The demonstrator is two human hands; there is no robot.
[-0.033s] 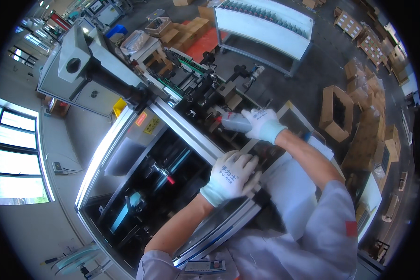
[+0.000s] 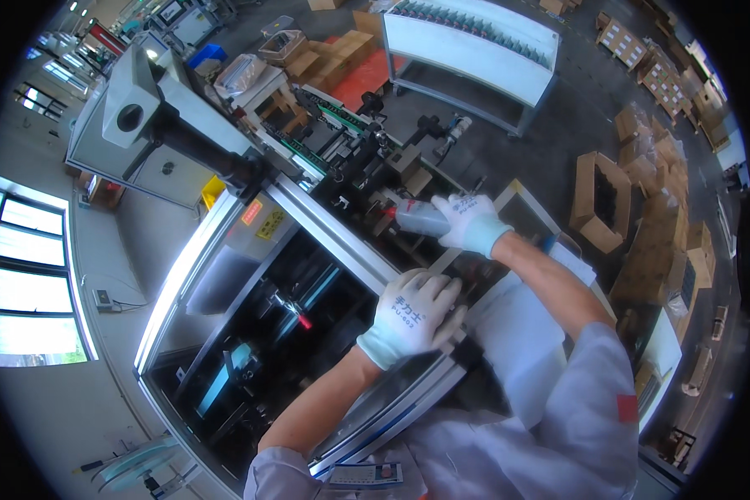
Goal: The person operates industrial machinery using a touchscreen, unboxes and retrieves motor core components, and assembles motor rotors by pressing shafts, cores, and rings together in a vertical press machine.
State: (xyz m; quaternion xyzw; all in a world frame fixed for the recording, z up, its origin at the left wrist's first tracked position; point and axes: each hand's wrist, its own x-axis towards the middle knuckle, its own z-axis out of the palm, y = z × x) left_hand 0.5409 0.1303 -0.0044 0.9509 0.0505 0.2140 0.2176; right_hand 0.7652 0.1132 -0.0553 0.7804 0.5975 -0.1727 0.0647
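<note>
My right hand [image 2: 472, 223], in a white glove with a pale green cuff, is closed round a translucent squeeze bottle [image 2: 420, 218]. The bottle lies tilted nearly flat, its red tip [image 2: 391, 212] pointing left toward the machine's dark metal fixtures [image 2: 408, 167]. Lower and nearer, my gloved left hand [image 2: 414, 315] rests palm down at the corner of the machine's aluminium frame [image 2: 341, 233]. Its fingers curl over the frame's edge, and their tips are partly hidden.
Left of my hands, the frame surrounds a dark bay with a red-tipped clamp [image 2: 305, 322]. A black post [image 2: 200, 142] rises beyond it. White sheeting [image 2: 521, 350] lies below my right forearm. An open carton [image 2: 600, 200] stands right; a white cart [image 2: 475, 50] is behind.
</note>
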